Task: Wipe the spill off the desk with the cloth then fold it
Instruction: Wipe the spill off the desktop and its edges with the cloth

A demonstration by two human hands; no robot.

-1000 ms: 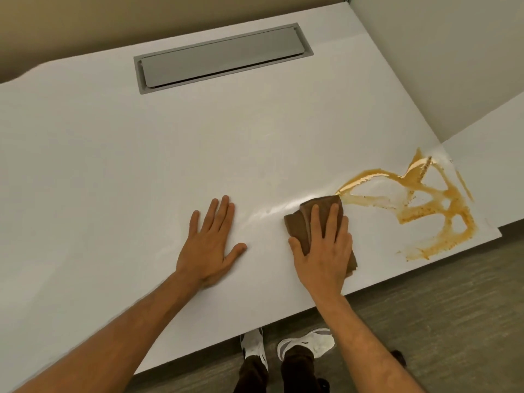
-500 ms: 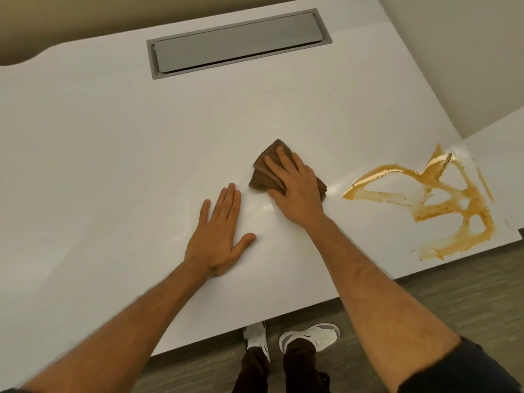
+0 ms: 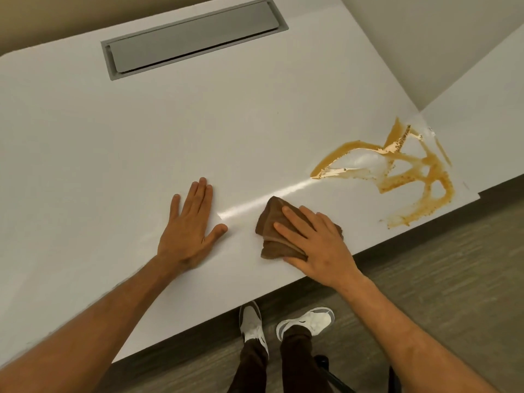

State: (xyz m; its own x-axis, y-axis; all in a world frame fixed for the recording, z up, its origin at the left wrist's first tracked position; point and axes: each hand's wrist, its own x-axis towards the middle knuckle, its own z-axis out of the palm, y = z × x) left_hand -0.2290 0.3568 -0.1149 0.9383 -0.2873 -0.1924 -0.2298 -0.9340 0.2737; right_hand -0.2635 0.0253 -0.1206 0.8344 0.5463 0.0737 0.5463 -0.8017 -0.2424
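Note:
A bunched brown cloth (image 3: 269,222) lies on the white desk (image 3: 141,143) near its front edge. My right hand (image 3: 314,245) presses flat on the cloth, fingers spread over it. An orange-brown spill (image 3: 419,177) spreads in looping streaks over the desk's right front corner, well to the right of the cloth and apart from it. A faint wet streak runs from the spill toward the cloth. My left hand (image 3: 192,225) rests palm down on the bare desk, left of the cloth, holding nothing.
A grey cable hatch (image 3: 192,32) is set into the back of the desk. A second white surface (image 3: 482,114) adjoins at the right. The desk's front edge runs just below my hands, with my shoes (image 3: 306,321) on the grey floor below.
My right hand slid the cloth from the desk's front edge up and left, then back toward the front edge. The left hand stayed put. The spill looks unchanged.

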